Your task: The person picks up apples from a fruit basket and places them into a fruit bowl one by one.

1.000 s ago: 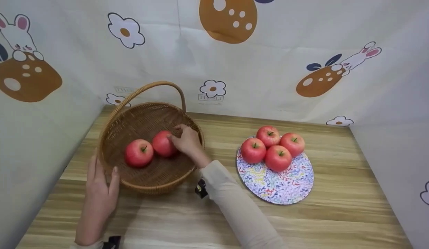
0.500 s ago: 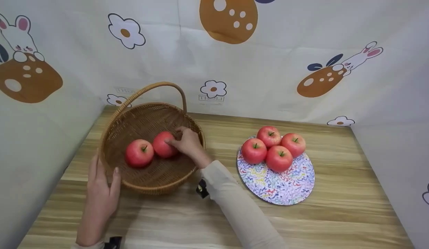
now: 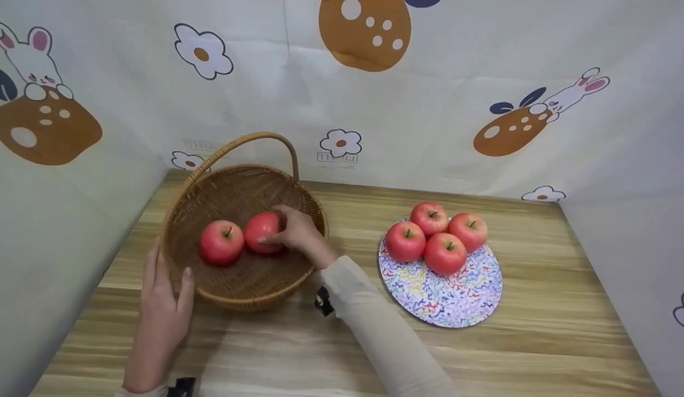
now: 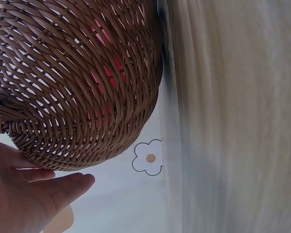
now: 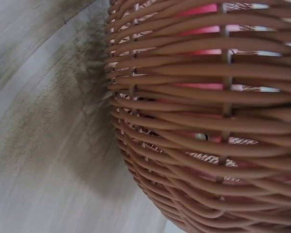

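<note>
Since the earlier frame, the thumb of the right hand [image 3: 299,229] has slid lower across the gripped apple [image 3: 258,226], which sits inside the basket [image 3: 245,302] just beside a second apple [image 3: 221,243]. Thumb and fingers curl narrowly round it, the sleeved forearm [image 3: 377,325] slanting over the basket's right rim. Left hand [image 3: 164,309], fingers extended and thumb spread, touches the basket's left side.

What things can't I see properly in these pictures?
Head view: the right side of the gripped apple, behind the right hand.
Head view: the middle fruit print's top, cut off by the edge.
Left wrist view: the rest of the left hand, cut off by the edge.
Right wrist view: which apple the red patches belong to, behind the basket weave.
</note>
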`<state>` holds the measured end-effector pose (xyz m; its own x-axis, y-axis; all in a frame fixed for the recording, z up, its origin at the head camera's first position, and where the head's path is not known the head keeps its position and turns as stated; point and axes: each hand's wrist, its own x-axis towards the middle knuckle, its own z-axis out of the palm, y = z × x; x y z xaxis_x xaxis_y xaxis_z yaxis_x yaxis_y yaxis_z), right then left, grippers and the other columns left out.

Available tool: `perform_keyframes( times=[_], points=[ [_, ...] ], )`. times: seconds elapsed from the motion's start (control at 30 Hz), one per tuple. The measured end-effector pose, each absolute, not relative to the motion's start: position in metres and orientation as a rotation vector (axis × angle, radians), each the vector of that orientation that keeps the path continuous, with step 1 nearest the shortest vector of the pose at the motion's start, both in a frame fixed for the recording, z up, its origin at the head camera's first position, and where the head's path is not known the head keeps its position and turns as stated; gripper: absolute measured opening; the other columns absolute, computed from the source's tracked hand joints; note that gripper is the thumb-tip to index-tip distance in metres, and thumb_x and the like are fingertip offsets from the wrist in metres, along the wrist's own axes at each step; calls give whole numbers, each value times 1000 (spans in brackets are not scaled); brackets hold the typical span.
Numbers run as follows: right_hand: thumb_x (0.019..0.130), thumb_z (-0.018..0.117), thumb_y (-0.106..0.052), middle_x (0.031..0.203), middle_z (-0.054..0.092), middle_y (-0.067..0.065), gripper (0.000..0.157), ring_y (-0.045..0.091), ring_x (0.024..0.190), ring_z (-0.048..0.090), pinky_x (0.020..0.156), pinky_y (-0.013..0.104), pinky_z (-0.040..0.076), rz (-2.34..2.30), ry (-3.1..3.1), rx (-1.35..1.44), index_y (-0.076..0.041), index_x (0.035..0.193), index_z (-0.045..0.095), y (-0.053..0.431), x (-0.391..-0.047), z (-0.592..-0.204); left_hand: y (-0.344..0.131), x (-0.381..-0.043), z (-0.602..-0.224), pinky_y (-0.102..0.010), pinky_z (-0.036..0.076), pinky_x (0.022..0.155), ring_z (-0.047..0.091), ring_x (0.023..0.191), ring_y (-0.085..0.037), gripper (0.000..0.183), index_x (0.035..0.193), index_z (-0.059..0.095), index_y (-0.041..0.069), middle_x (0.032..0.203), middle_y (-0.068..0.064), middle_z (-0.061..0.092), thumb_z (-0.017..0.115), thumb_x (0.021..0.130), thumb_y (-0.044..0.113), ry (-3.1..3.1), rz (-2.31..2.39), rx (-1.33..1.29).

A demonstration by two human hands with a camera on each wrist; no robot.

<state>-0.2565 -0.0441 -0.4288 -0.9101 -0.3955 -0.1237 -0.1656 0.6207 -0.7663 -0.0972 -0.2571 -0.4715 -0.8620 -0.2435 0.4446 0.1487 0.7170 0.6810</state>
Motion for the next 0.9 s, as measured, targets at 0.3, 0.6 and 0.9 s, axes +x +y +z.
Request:
perform_keyframes(
  times=[0.3, 0.6, 0.9],
  points=[
    [79, 95, -18, 150, 60, 14, 87, 32, 138, 54, 115, 40, 47, -1086, 2497, -582, -11, 155, 53, -43, -257, -432, -255, -97, -470, -68, 25, 124, 24, 155, -48, 67, 166, 22, -2, 170, -26, 21, 50, 108, 13, -2417, -1049, 82],
    [75, 96, -15, 141, 64, 12, 79, 30, 132, 56, 108, 38, 51, -1048, 2523, -628, -12, 145, 60, -42, -255, -432, -254, -97, -468, -71, 29, 120, 25, 155, -48, 68, 167, 20, -2, 170, -27, 22, 50, 108, 14, -2428, -1046, 106],
    [73, 97, -15, 133, 65, 13, 70, 31, 126, 56, 102, 40, 55, -1064, 2552, -567, -11, 132, 60, -39, -250, -429, -255, -97, -469, -72, 31, 117, 25, 155, -47, 68, 167, 20, 0, 170, -25, 23, 50, 107, 13, -2430, -1035, 106]
  ],
)
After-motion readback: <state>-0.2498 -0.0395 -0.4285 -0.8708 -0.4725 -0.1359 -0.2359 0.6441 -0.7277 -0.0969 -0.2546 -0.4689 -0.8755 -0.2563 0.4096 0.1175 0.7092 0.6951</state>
